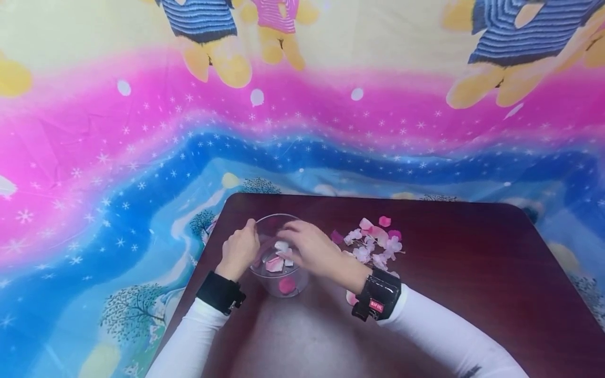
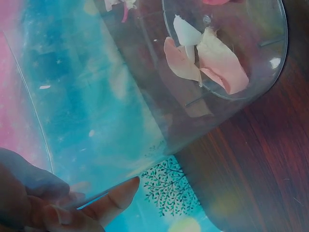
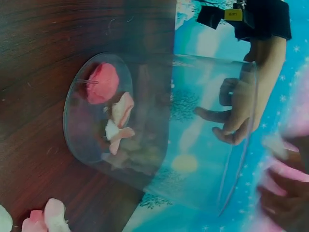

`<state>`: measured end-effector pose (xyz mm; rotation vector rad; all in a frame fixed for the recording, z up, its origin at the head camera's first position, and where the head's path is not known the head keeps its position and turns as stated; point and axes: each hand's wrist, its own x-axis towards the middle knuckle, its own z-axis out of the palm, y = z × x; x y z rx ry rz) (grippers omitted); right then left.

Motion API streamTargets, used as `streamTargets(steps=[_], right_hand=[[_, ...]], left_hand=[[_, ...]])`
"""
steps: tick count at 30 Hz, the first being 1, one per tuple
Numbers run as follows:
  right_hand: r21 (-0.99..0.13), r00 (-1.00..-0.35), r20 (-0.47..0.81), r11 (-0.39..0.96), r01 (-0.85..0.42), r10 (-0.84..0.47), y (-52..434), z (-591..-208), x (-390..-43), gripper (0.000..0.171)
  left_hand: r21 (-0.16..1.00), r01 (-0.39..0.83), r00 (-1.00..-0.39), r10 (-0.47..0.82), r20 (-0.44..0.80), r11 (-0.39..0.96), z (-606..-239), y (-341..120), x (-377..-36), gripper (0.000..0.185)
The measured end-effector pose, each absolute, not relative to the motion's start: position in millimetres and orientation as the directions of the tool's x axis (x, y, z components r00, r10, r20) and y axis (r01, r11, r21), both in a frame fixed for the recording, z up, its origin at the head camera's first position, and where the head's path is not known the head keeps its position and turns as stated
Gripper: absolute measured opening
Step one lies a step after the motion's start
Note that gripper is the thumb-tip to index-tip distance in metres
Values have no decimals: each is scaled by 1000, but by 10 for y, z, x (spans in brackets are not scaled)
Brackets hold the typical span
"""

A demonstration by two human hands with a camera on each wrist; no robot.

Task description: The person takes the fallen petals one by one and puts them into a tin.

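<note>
A clear plastic container (image 1: 269,286) stands upright near the left side of the dark table. My left hand (image 1: 240,251) grips its rim, with the thumb and fingers on either side of the wall in the left wrist view. Over the opening is my right hand (image 1: 314,247), blurred in the right wrist view, where a small whitish petal (image 3: 275,145) shows between its fingertips. Inside, on the bottom, lie a deep pink petal (image 3: 102,83), a pale pink petal (image 2: 223,63) and a white petal (image 2: 186,31).
Right of the container, pale blossoms (image 1: 392,245) and loose pink petals (image 1: 384,221) lie in a heap on the table (image 1: 454,294). Another petal (image 1: 351,298) is beneath my right wrist. A printed cloth (image 1: 302,121) hangs behind the table.
</note>
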<state>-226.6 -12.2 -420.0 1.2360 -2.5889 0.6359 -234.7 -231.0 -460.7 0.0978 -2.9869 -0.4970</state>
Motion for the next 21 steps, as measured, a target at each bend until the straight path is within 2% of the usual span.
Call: streamTargets(steps=[2,4,7,21], right_hand=[[-253,-641,209,593,-765,-738,-121,-4208,-2228,69],[-219,-651,83,623,-751,-755,-107,-4214,-2185,85],[-208,-654,24,636,-743,-756,-92,-4217,-2144,87],[-221,-666,26,646,-731,-745,-12,-4165,-2150,88]], left_hand=[[326,-48,-992,-83,97,944,-4607,-2307,-2349,22],[324,-53,-992,-88,93,945,-4605,-2305,-2351,22],[325,-62,-992,-95,87,944,-4603,-2304,-2353,22],[331,-44,-992,-81,100,943,-4609,-2304,-2346,20]])
